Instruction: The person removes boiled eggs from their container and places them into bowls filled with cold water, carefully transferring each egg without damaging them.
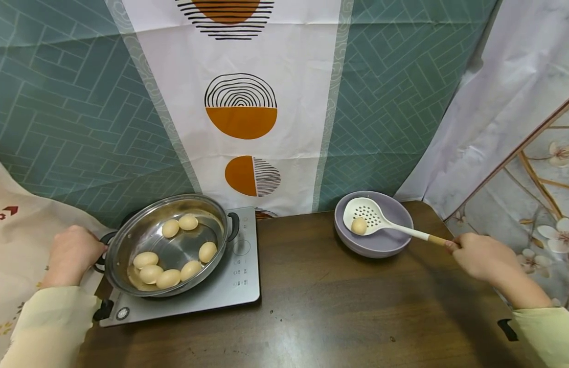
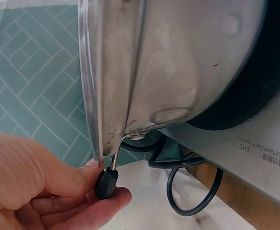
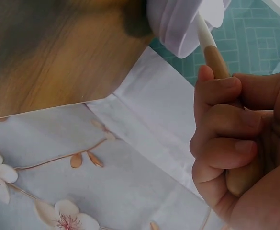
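Brown table [image 1: 312, 286], lower frame. Lower left: one steel pot [image 1: 176, 249] held seven eggs [image 1: 168, 279]; our left hand [image 1: 74, 253] pinched its left handle [image 2: 106, 184]. Centre right: one white skimmer [image 1: 387, 224] bore one egg [image 1: 359, 226] over a purple bowl [image 1: 373, 244]; our right hand [image 1: 486, 258], farther right, gripped the skimmer's tan end.

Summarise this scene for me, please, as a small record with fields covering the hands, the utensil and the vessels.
Left hand: pinches the black side handle of the pan
Right hand: grips the wooden end of the skimmer
Skimmer: white, perforated head, carrying one egg; held at the bowl, contact unclear
Pan: metal, on the cooktop, seven eggs inside
Bowl: purple, on the table, right of the cooktop
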A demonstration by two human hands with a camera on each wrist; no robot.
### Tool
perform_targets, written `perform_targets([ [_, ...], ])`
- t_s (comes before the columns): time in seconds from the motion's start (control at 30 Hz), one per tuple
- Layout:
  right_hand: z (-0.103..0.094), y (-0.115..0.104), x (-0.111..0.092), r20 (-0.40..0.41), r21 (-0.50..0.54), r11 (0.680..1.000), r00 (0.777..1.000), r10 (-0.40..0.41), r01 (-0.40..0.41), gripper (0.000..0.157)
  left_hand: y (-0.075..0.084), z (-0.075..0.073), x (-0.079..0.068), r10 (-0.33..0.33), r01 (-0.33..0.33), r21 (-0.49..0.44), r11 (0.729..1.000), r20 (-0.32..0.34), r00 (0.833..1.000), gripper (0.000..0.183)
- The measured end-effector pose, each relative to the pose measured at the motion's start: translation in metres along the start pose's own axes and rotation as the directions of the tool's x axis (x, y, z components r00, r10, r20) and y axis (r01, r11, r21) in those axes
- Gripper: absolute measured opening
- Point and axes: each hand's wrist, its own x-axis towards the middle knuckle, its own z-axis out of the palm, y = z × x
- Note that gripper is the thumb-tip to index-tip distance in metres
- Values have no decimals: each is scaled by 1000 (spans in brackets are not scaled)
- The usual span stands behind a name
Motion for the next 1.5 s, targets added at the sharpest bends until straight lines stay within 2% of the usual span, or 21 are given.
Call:
perform_targets([
  [0.23,3,-1,1,-74,-54,998,997,-27,23,38,0,-1,-2,-15,15,-11,1000,21,1000,27],
  [0.6,1,0,1,-105,-94,995,994,-19,9,39,-3,2,-2,25,-25,-11,1000,-28,999,26],
  [0.83,-1,-2,1,-146,-119,993,989,-28,10,41,-3,2,-2,6,-6,-10,1000,-6,1000,26],
  [1.03,-4,-3,0,-166,-142,990,985,-38,14,40,-3,2,-2,15,-15,-8,1000,-18,1000,25],
  [1.5,-9,-2,-2,-239,-131,991,971,-28,-4,35,2,0,0,-21,21,-25,999,15,1000,25],
])
